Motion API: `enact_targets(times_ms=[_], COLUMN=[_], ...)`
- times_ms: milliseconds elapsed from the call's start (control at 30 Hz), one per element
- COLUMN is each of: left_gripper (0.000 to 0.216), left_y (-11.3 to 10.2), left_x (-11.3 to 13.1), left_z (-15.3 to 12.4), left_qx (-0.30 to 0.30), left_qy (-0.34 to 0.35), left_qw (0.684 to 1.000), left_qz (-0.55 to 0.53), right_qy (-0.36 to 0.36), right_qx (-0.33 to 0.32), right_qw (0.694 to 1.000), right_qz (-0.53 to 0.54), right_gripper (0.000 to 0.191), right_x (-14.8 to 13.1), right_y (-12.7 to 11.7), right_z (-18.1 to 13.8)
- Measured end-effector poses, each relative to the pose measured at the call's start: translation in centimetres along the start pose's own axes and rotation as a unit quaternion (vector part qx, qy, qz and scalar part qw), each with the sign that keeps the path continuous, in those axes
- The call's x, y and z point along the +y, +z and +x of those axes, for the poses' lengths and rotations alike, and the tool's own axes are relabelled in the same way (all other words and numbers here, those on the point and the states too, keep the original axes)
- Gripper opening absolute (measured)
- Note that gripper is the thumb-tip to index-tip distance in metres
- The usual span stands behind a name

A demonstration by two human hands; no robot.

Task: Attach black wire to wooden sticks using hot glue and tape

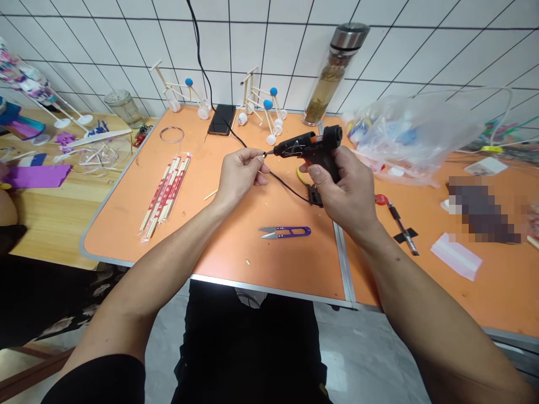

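My right hand (349,188) grips a black hot glue gun (301,146) by its handle, with the nozzle pointing left. At the nozzle tip, the fingers of my left hand (242,174) are pinched together around something too small to make out. A thin wooden stick (210,194) shows just below my left hand; whether it is held cannot be seen. The gun's black cord (290,188) passes under both hands. Below them, purple-handled thread snips (286,232) lie on the orange table (227,247), near a tiny stick offcut (247,262).
Two stick models with blue balls (185,92) (259,104) stand at the back beside a phone (222,120) and a tall glass bottle (334,76). Wrapped chopsticks (166,196) lie left. Rightward are a plastic bag (404,134) and a pen (402,227). Another person sits at far left.
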State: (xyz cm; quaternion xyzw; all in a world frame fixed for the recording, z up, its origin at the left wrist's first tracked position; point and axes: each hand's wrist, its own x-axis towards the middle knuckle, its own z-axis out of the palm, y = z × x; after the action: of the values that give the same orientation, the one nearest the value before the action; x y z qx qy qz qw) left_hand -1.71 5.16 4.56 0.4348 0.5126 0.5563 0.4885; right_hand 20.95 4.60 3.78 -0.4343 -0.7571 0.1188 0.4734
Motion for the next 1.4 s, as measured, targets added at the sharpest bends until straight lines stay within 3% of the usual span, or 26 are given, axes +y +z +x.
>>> enact_targets(times_ms=[333,1400], left_gripper=[0.016,0.01], left_y=[0.03,-0.08], left_x=[-0.13,-0.24], left_z=[0.13,0.13], left_qx=[0.004,0.0], left_qy=[-0.006,0.002], left_qw=[1.0,1.0], left_qz=[0.007,0.016], right_qy=[0.002,-0.01], right_qx=[-0.009,0.009], right_qw=[1.0,1.0], right_qz=[-0.017,-0.025], right_gripper=[0.027,0.032], right_x=[0.14,0.15], right_y=[-0.03,-0.05], right_z=[-0.06,-0.12])
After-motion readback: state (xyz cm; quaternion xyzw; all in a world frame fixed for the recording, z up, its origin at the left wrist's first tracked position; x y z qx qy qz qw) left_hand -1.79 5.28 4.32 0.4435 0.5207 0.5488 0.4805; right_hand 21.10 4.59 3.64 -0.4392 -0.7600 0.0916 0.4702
